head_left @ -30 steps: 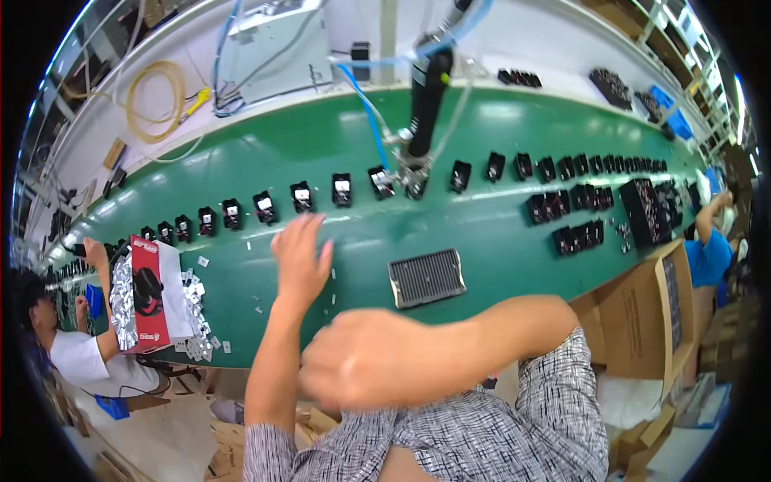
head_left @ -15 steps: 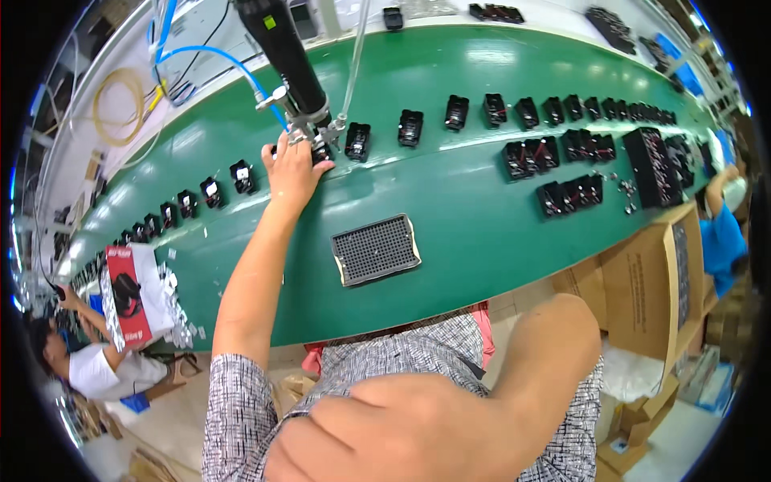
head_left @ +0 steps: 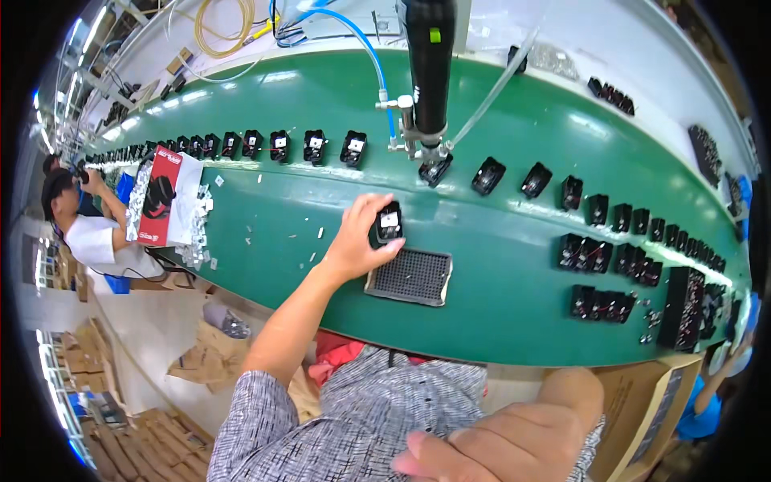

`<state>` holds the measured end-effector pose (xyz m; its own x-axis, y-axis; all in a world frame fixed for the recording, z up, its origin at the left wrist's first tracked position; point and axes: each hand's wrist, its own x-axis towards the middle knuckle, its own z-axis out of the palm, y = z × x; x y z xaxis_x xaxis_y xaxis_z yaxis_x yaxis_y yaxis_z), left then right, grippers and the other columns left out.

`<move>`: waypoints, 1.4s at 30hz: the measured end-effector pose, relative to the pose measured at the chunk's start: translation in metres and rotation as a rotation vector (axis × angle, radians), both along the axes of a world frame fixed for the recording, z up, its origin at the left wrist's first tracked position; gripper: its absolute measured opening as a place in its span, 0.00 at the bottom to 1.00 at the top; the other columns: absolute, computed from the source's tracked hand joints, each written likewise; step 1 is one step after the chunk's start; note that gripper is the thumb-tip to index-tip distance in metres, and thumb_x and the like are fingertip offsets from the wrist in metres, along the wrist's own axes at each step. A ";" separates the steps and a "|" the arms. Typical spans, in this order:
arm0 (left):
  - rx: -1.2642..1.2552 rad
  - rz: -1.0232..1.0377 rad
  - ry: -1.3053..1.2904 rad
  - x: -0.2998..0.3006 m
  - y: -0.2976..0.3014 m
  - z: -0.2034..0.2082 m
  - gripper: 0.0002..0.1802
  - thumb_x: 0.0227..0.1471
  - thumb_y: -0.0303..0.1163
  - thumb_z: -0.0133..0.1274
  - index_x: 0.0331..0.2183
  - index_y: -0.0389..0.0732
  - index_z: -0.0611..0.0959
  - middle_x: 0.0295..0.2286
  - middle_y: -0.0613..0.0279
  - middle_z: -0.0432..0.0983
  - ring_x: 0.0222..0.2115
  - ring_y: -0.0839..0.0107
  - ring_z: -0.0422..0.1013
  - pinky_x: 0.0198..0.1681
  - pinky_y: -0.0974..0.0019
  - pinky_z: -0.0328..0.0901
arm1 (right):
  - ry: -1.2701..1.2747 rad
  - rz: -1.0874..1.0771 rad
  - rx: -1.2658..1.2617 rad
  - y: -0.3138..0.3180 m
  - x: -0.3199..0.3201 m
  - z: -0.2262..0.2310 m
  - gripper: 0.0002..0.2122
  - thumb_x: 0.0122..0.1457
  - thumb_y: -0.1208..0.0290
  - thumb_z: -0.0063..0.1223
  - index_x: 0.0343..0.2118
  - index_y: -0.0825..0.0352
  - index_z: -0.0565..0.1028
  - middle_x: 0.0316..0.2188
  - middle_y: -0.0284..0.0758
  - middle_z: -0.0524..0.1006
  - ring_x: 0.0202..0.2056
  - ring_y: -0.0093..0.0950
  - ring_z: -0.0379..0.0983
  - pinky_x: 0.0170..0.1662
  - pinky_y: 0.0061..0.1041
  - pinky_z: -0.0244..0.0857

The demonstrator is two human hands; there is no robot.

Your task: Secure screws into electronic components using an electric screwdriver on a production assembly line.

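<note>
My left hand (head_left: 359,241) grips a small black plastic housing (head_left: 389,228) with a white piece inside, thumb on the near side and fingers on the far side. Just below it on the green table lies a black perforated tray (head_left: 413,275), partly covered by that hand. My right hand (head_left: 514,438) is low in the view, close to my body, with fingers curled together; whatever they hold, if anything, is hidden. Beyond my left hand hangs a black cylindrical tool (head_left: 431,72) with metal fittings, its tip over another black housing (head_left: 436,171).
Black housings (head_left: 353,149) line the green table (head_left: 498,321) left and right. Grouped housings (head_left: 585,254) and a black bin (head_left: 681,309) stand right. A red-and-white box (head_left: 166,197) and a co-worker (head_left: 100,225) are left; a cardboard box (head_left: 618,410) is below right.
My left hand has come back from under the tool toward the perforated tray, now with a housing in it. My right hand has moved rightward and lower. The view has shifted.
</note>
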<state>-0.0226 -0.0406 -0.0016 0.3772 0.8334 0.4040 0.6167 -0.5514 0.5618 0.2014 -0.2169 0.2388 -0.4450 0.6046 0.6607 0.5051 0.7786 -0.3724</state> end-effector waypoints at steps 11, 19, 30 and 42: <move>-0.285 -0.193 -0.230 -0.006 0.006 -0.021 0.50 0.38 0.40 0.75 0.63 0.43 0.72 0.54 0.58 0.74 0.50 0.59 0.70 0.58 0.60 0.59 | -0.307 -0.360 -0.330 0.065 -0.007 -0.198 0.40 0.45 0.60 0.74 0.62 0.65 0.68 0.57 0.41 0.74 0.55 0.39 0.69 0.57 0.40 0.64; -0.269 -0.161 -0.197 -0.002 0.007 -0.024 0.51 0.36 0.43 0.76 0.62 0.43 0.73 0.53 0.63 0.77 0.49 0.62 0.72 0.58 0.61 0.58 | -0.318 -0.382 -0.537 0.079 -0.005 -0.210 0.46 0.42 0.58 0.76 0.64 0.69 0.65 0.60 0.43 0.72 0.60 0.40 0.66 0.63 0.42 0.59; -0.118 -0.188 -0.196 0.002 0.003 -0.032 0.51 0.36 0.51 0.75 0.61 0.44 0.74 0.51 0.65 0.79 0.48 0.67 0.75 0.57 0.62 0.57 | 0.598 -0.270 -0.326 0.226 -0.032 -0.070 0.26 0.58 0.67 0.69 0.56 0.72 0.71 0.44 0.41 0.80 0.44 0.30 0.77 0.52 0.29 0.71; -0.253 -0.139 -0.108 0.000 0.005 -0.014 0.48 0.36 0.53 0.74 0.57 0.42 0.77 0.47 0.63 0.80 0.46 0.65 0.75 0.56 0.61 0.58 | 0.940 -0.134 -0.505 0.200 -0.066 -0.055 0.12 0.61 0.70 0.65 0.43 0.71 0.77 0.26 0.31 0.79 0.23 0.21 0.73 0.29 0.20 0.70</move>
